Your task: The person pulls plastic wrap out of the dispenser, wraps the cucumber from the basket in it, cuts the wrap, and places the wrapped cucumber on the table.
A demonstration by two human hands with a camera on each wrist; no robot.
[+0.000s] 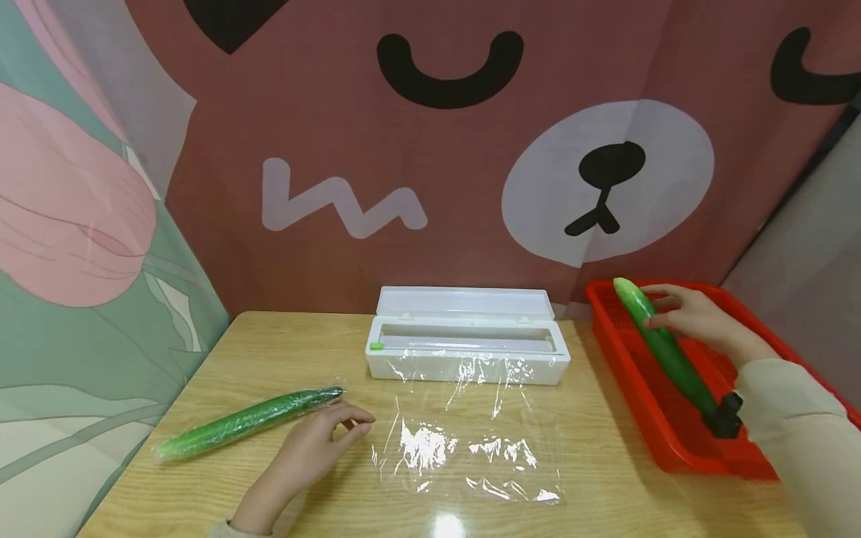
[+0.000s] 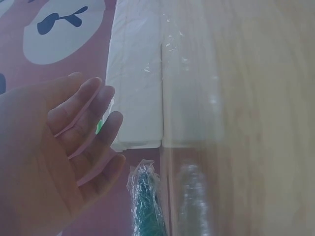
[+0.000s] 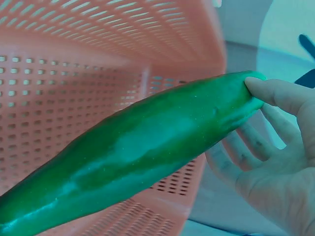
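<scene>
The bare cucumber [image 1: 662, 353] is deep green, paling to yellow-green at its upper tip; the wrapped cucumber [image 1: 252, 421] is bright green with a dark end; the plastic film [image 1: 430, 448] is clear with white glints; the box [image 1: 403, 368] is white, its small tab [image 1: 377, 346] lime green; the basket [image 1: 628, 388] is red, patterned with rows of holes; the table [image 1: 269, 351] is tan with wood grain; the back curtain [image 1: 323, 97] is reddish brown with a white-muzzled, black-nosed bear face.
</scene>
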